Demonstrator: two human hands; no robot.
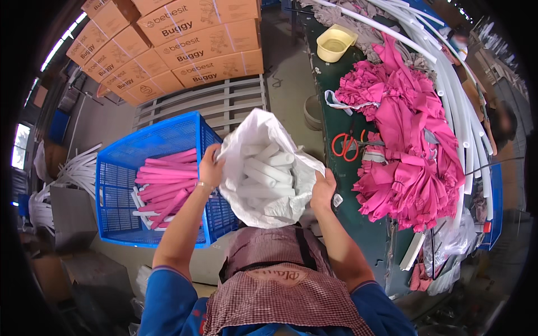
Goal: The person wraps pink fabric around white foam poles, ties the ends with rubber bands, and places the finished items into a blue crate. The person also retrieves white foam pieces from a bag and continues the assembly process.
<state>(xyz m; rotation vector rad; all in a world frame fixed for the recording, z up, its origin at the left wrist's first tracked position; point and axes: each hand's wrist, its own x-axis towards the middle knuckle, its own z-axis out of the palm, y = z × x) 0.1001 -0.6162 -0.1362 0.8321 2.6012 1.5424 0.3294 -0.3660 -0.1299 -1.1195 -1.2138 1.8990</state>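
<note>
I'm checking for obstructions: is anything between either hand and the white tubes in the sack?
Only the sack itself: the left hand holds its left edge, the right hand its right edge, so its sides lie between them and the white tubes. From above, nothing visible blocks its open mouth.

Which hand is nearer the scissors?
Right. The right hand grips the right rim of the sack, a little nearer the body than the scissors. The left hand is farther off, across the sack, by the crate.
</note>
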